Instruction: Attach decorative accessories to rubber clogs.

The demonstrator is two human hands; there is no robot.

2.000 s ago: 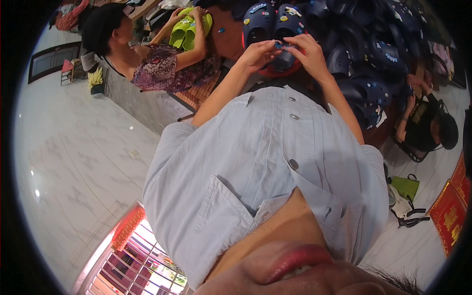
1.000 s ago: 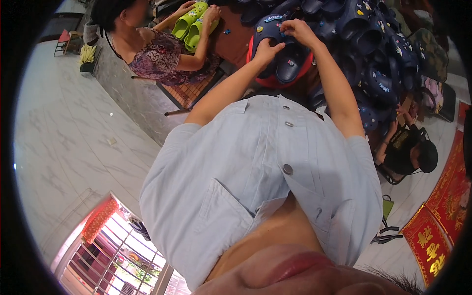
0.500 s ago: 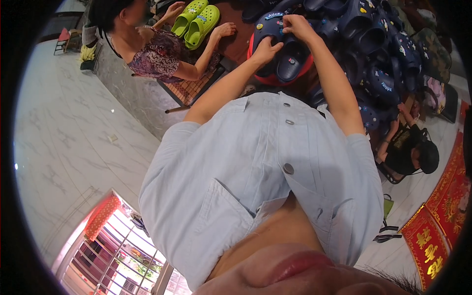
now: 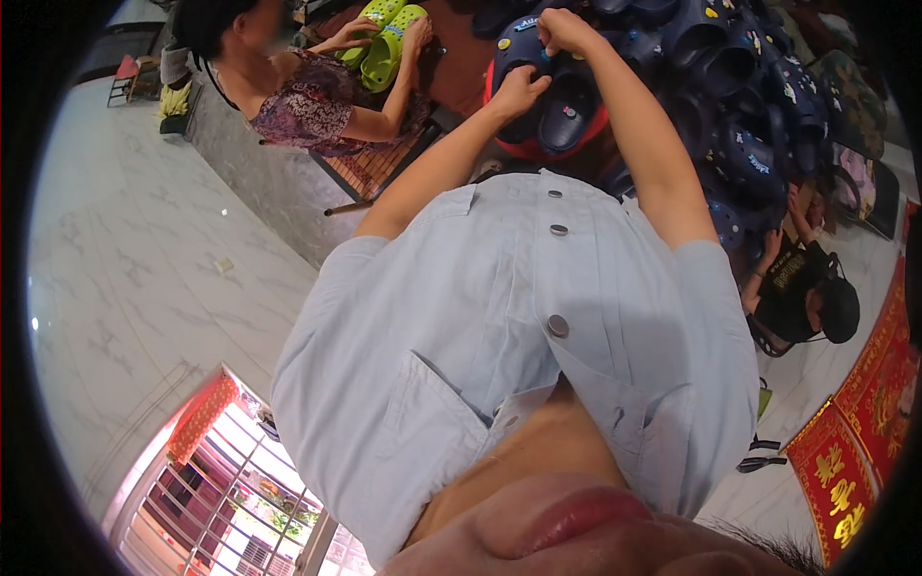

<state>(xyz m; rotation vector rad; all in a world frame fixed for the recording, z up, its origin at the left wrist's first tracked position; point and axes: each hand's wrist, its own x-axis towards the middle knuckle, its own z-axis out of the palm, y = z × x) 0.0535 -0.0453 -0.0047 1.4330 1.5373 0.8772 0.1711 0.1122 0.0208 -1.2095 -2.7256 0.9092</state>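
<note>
A pair of navy blue clogs lies side by side in front of me, the right clog (image 4: 568, 117) with a small charm on its insole and the left clog (image 4: 520, 44) with charms and a light blue tag on its upper. Under them shows the rim of a red basin (image 4: 594, 132). My left hand (image 4: 520, 92) grips the left clog at its foot opening, fingers partly hidden inside. My right hand (image 4: 567, 33) is pinched closed over the clogs' uppers; whatever lies between its fingertips is too small to make out.
A big heap of navy clogs (image 4: 740, 91) rises to the right. At the left a co-worker (image 4: 317, 96) on a slatted seat (image 4: 379, 171) handles lime green clogs (image 4: 384, 58). Another person in a black cap (image 4: 812, 298) sits at the far right beside the heap.
My right hand has shifted slightly left and away from me over the uppers. My left hand stays at the opening. The left co-worker's hands have moved onto the green clogs.
</note>
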